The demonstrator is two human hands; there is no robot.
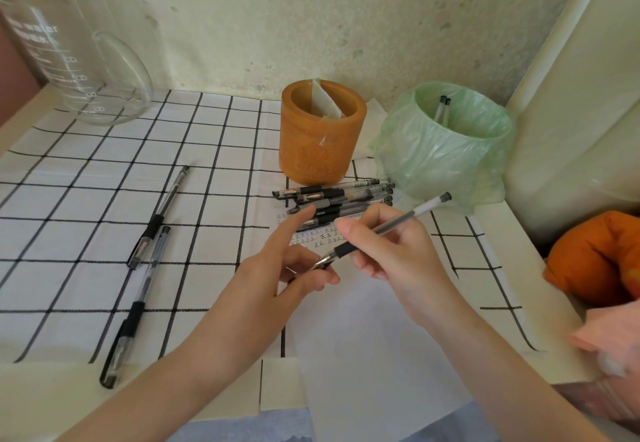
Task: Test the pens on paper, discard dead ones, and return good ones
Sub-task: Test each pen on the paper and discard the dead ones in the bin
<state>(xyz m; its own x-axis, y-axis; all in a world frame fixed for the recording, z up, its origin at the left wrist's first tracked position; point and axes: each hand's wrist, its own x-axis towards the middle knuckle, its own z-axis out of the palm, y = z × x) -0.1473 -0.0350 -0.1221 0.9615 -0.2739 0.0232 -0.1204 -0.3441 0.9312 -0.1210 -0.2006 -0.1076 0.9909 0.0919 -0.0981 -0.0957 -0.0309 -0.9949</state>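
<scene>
Nearest, a white paper sheet (363, 337) on a checked cloth (69, 199), with small marks written at its far end. Above it, the right hand (391, 251) grips one pen (384, 228) by the barrel, tilted; the left hand (284, 268) pinches its capped tip, index finger straight. To the left, two capped pens (159, 213) lie loose on the cloth. Beyond the hands, a cluster of pens (339, 197) lies just before an orange pen pot (322, 150). Right of the pot is a bin (446, 157) lined in green plastic, with a pair of pens (443, 109) inside. Far left, a glass jug (69, 60).
</scene>
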